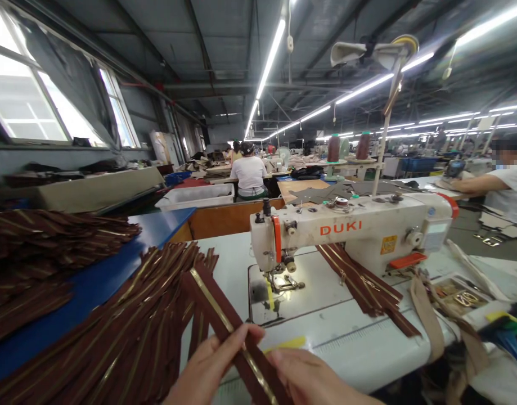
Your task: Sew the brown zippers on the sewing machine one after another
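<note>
Okay, my left hand [216,360] has its grip pinched closed on the zipper strip [216,310], near-left of the sewing machine [311,239], probably to keep it flat. Right hand [315,377] is at its right edge (can't tell how closed). Zipper pile [144,315] is left, presumably for easy reach.

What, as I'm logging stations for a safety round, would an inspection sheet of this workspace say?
Surface: pale table under a sewing machine; blue table to the left.
Things being handled: brown zipper strip; heap of similar strips at left; loose strips beside the machine.
Clutter: beige strap and tray of metal rings at right.
Hands: left hand pinches the zipper strip; right hand is at its edge, grip partly hidden.
Cables: a cord hangs near the ceiling light.
Surroundings: person in white ahead, another person at right; thread spools behind the machine.
</note>
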`<state>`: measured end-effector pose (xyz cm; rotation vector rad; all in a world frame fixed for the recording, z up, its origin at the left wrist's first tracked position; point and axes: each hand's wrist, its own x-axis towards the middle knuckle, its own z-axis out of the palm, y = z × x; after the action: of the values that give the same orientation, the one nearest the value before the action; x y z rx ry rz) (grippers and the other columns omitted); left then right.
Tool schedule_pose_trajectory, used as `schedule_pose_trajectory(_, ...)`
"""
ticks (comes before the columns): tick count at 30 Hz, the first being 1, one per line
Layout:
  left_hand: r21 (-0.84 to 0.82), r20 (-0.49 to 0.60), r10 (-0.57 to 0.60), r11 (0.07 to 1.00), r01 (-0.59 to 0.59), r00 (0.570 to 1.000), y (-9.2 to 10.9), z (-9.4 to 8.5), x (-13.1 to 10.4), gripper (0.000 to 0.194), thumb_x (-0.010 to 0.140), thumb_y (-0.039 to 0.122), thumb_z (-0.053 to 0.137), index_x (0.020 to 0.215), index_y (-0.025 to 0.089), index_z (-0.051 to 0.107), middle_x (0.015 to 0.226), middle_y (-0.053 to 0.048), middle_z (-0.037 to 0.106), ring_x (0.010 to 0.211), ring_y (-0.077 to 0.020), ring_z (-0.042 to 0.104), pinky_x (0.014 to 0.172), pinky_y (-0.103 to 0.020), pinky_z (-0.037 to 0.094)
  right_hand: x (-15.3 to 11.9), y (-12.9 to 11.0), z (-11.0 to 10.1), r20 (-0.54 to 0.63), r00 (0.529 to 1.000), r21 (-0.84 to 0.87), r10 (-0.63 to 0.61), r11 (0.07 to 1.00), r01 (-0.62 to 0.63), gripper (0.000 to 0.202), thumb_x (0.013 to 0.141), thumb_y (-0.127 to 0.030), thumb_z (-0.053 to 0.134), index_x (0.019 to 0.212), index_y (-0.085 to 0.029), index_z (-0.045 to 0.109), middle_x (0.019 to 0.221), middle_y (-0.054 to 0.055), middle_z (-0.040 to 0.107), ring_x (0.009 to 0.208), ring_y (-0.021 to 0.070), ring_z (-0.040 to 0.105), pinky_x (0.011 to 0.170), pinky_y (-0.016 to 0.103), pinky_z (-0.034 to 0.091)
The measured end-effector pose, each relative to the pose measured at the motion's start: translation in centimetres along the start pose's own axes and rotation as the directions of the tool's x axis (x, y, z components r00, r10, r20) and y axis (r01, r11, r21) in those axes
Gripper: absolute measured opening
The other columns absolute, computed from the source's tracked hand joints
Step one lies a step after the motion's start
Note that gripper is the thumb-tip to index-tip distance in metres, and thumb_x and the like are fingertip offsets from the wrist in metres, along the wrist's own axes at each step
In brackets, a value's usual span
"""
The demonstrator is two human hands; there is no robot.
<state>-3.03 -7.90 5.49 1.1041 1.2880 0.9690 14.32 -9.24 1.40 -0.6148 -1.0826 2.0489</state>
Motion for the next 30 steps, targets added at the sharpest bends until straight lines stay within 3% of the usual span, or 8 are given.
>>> schedule_pose_trajectory(6, 0.111, 0.062, -0.012, 0.994, 0.005, 0.998, 2.8, -1.1, 5.0, 0.053, 0.064, 0.065, 0.067, 0.085, 0.015, 0.069, 0.068, -0.003, 0.066, 0.065, -0.0195, 0.062, 0.061, -0.029, 0.047, -0.5, -1.0, -1.2, -0.060, 0.990, -0.078, 0.128, 0.988, -0.133, 0.042, 0.068, -0.053, 0.071, 0.077, -0.013, 0.061, 0.055, 0.000, 0.059, 0.050, 0.0100, 0.056, 0.053, 0.019, 0.040)
schedule_pose_trajectory(10, 0.260, 0.098, 0.040, 0.964, -0.065, 0.994, 3.2, -0.6, 8.7, 0.049, 0.064, 0.062, 0.067, 0.072, 0.014, 0.065, 0.057, -0.001, 0.058, 0.048, -0.0118, 0.047, 0.046, -0.024, 0.034, 0.8, -1.7, -2.4, -0.219, 0.976, -0.411, 0.003, 0.907, -0.095, 0.035, 0.071, -0.046, 0.066, 0.059, -0.015, 0.055, 0.047, -0.006, 0.043, 0.045, 0.0068, 0.039, 0.048, 0.020, 0.029)
schedule_pose_trajectory(14, 0.301, 0.077, 0.111, 0.945, -0.129, 0.991, 2.9, -0.1, 12.9, 0.045, 0.057, 0.058, 0.072, 0.063, 0.016, 0.057, 0.055, 0.001, 0.054, 0.047, -0.0112, 0.046, 0.047, -0.025, 0.036, 3.1, -3.1, -3.8, -0.270, 0.934, -0.842, -0.233, 0.528, -0.112, 0.027, 0.076, -0.026, 0.065, 0.053, -0.016, 0.056, 0.049, -0.006, 0.042, 0.052, 0.0076, 0.037, 0.051, 0.022, 0.025)
schedule_pose_trajectory(18, 0.360, 0.028, 0.213, 0.909, -0.208, 0.977, 2.4, 0.0, 15.9, 0.036, 0.061, 0.050, 0.068, 0.069, 0.018, 0.055, 0.067, -0.003, 0.061, 0.061, -0.0186, 0.059, 0.058, -0.030, 0.047, 5.3, -4.2, -5.0, -0.228, 0.907, -0.967, -0.354, 0.195, -0.167, 0.022, 0.073, -0.026, 0.072, 0.056, -0.017, 0.060, 0.057, -0.004, 0.054, 0.059, 0.0099, 0.045, 0.055, 0.023, 0.026)
schedule_pose_trajectory(21, 0.442, -0.025, 0.347, 0.845, -0.301, 0.938, 1.8, 0.1, 15.5, 0.026, 0.067, 0.040, 0.065, 0.079, 0.019, 0.057, 0.085, -0.007, 0.066, 0.088, -0.0263, 0.063, 0.079, -0.039, 0.050, 6.2, -4.4, -5.6, -0.174, 0.911, -0.985, -0.374, 0.075, -0.157, 0.026, 0.076, -0.030, 0.071, 0.056, -0.018, 0.059, 0.062, -0.003, 0.058, 0.061, 0.0107, 0.048, 0.057, 0.023, 0.026)
schedule_pose_trajectory(24, 0.516, -0.015, 0.452, 0.767, -0.381, 0.892, 0.4, 0.5, 13.1, 0.026, 0.071, 0.030, 0.061, 0.094, 0.019, 0.061, 0.111, -0.009, 0.064, 0.115, -0.0292, 0.054, 0.103, -0.046, 0.038, 6.4, -4.3, -5.9, -0.135, 0.920, -0.990, -0.368, 0.018, -0.138, 0.027, 0.079, -0.032, 0.070, 0.059, -0.018, 0.059, 0.066, -0.002, 0.061, 0.065, 0.0115, 0.051, 0.059, 0.024, 0.028)
schedule_pose_trajectory(26, 0.592, 0.078, 0.498, 0.674, -0.442, 0.863, -0.9, 0.9, 11.1, 0.028, 0.077, 0.027, 0.054, 0.102, 0.018, 0.062, 0.121, -0.010, 0.061, 0.121, -0.0282, 0.051, 0.108, -0.047, 0.033, 6.4, -4.2, -6.0, -0.112, 0.923, -0.992, -0.369, -0.007, -0.123, 0.025, 0.079, -0.033, 0.070, 0.061, -0.019, 0.060, 0.068, -0.002, 0.062, 0.068, 0.0122, 0.052, 0.060, 0.024, 0.029)
schedule_pose_trajectory(30, 0.749, 0.407, 0.517, 0.283, -0.599, 0.753, -2.8, 1.4, 8.9, 0.035, 0.090, 0.023, 0.036, 0.117, 0.015, 0.057, 0.128, -0.013, 0.059, 0.125, -0.0254, 0.049, 0.107, -0.046, 0.037, 6.2, -4.3, -6.2, -0.059, 0.928, -0.997, -0.368, -0.026, -0.074, 0.021, 0.079, -0.029, 0.070, 0.065, -0.018, 0.059, 0.069, -0.002, 0.060, 0.070, 0.0130, 0.052, 0.062, 0.024, 0.029)
